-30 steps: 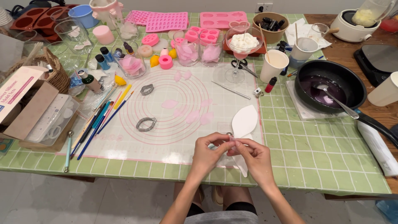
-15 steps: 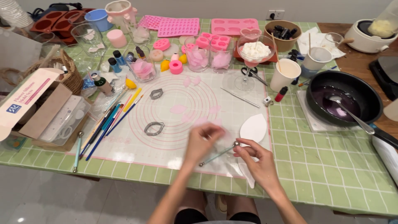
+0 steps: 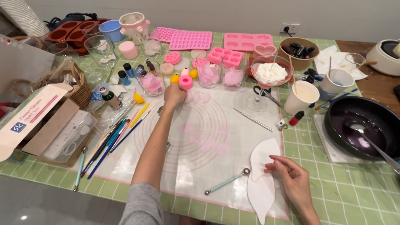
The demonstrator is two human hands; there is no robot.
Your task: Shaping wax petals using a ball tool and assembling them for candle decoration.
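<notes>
Nearest the camera, the right hand (image 3: 291,177) is resting on the lower right of the translucent silicone mat (image 3: 187,137), fingers loosely curled, fingertips touching the edge of a white leaf-shaped sheet (image 3: 262,175); whether it is actually pinching the sheet, cannot tell. Just left of that hand, a ball-tipped teal stylus (image 3: 227,181) is lying free on the mat, slanting up to the right, touched by neither hand. The mat is covering the middle of the green-tiled table (image 3: 354,196), and pale pink petal shapes (image 3: 208,143) are lying scattered over its printed circles. To the left, a fan of coloured brushes and pencils (image 3: 116,135) is lying across the mat's edge, beside an open cardboard box (image 3: 37,121). To the right, a dark pan (image 3: 362,127) holding purple liquid and a spoon is sitting on a white cloth, well apart from both hands. Farther out, the left arm is stretching across the mat, and the left hand (image 3: 174,95) is closing, fingers bunched, at the mat's far edge, touching or just beside a small pink round mould (image 3: 186,82); the grip itself is hidden behind the knuckles. Behind it, glass jars with pink petals (image 3: 221,75) are standing in a row, then a stemmed glass of white pieces (image 3: 271,73), a white paper cup (image 3: 303,96), and pink silicone moulds (image 3: 189,41) along the far side.
</notes>
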